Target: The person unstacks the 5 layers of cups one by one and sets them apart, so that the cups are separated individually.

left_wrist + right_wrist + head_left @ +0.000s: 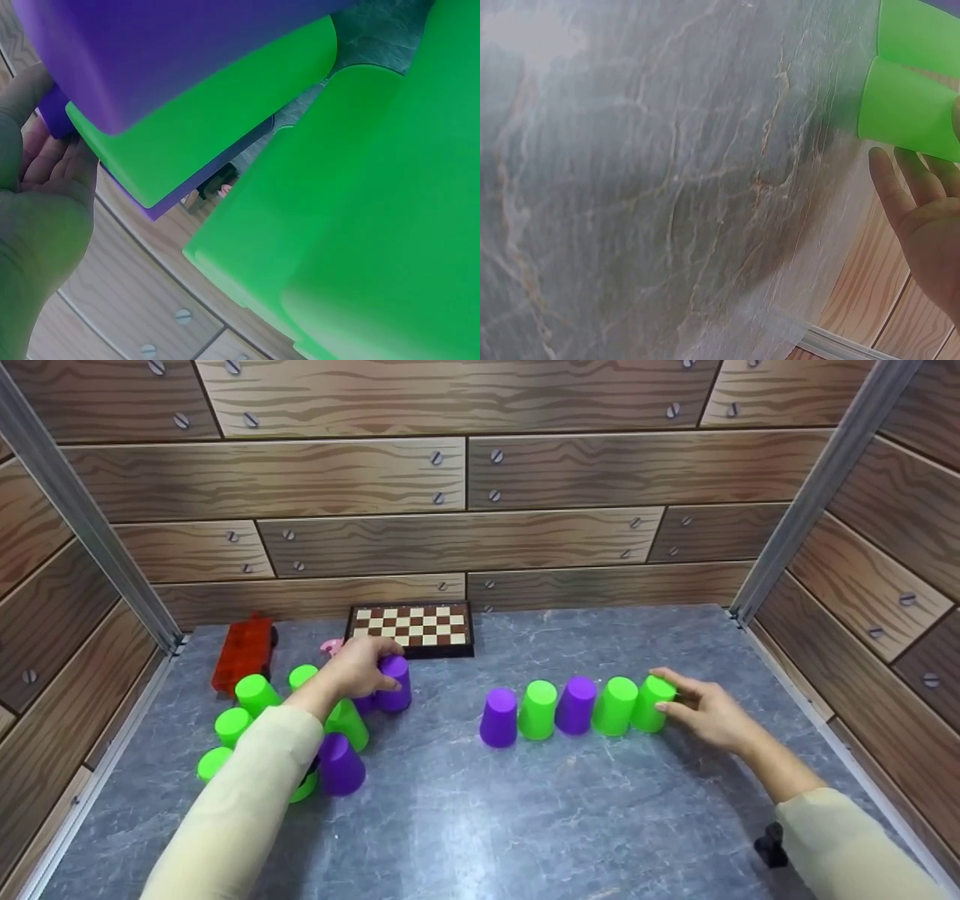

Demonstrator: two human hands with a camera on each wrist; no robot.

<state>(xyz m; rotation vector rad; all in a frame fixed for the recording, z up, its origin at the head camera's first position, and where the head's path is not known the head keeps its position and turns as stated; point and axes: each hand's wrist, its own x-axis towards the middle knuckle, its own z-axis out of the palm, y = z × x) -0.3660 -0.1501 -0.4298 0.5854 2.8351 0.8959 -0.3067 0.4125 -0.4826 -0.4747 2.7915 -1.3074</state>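
Note:
In the head view my left hand grips an upside-down purple cup at the back right of the left cluster, thumb and fingers on either side near its top. My right hand holds the last green cup of the right-hand row between thumb and fingers. That row, side by side, also has a green cup, a purple cup, another green cup and a purple cup at its left end. In the left wrist view, nearer cups partly hide what the left hand grips.
Several more upside-down cups stand under and around my left forearm, among them a purple cup and a green cup. Behind are a red toy vehicle, a chessboard and a small pink object. A black object lies by my right sleeve.

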